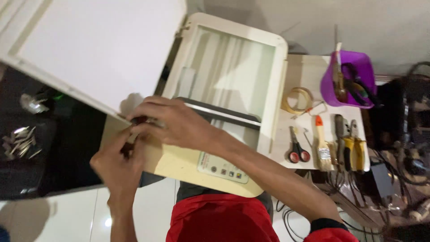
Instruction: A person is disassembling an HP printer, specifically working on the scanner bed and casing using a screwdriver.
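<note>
A cream flatbed printer-scanner (277, 80) lies in front of me with its white lid (94, 49) swung up to the left, baring the glass. My right hand (172, 121) reaches across the front left corner of the machine, its fingers pinched on a small dark, reddish tool (139, 120) that looks like a screwdriver handle. My left hand (117, 162) is just below it, its fingers curled at the same corner by the lid's edge. What its fingertips touch is hidden. A control panel (222, 169) with small buttons sits on the front edge.
On a pale board (309, 71) to the right lie red-handled scissors (298, 150), a paint brush (321, 143), yellow-handled pliers (353, 150), a tape roll (297, 99) and a purple tub (358, 67) of tools. Small metal parts (20, 141) lie on a dark surface at left. Cables (403, 170) tangle at right.
</note>
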